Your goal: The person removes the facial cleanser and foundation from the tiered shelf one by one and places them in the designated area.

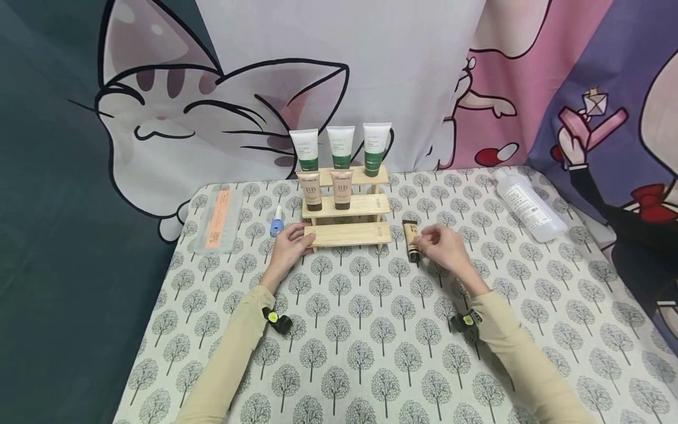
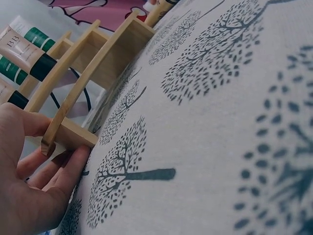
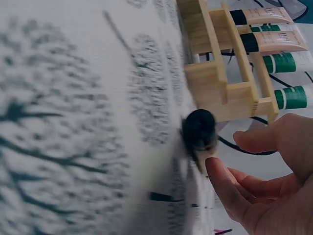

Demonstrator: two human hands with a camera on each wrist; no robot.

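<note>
Pale-wood three-tier display stand [image 1: 366,205] is gripped at eight o'clock by the left hand [image 1: 288,246]; by the right hand [image 1: 444,246], thumb clear, a black-capped gold cosmetic tube [image 1: 410,234] at four o'clock is touched, probably best pinched mid-body.

3 green-white tubes [image 1: 341,141], 2 BB tubes [image 1: 342,188], 1 black-gold tube [image 1: 410,234], 1 rack [image 1: 346,234], 2 bottles [image 1: 529,207], 1 flat case [image 1: 218,222] are sitting around 2 hands [image 1: 288,244].

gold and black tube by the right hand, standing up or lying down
Lying down: the head view shows the gold and black squeeze tube stretched along the white tree-print tablecloth, black cap nearest the camera.
</note>
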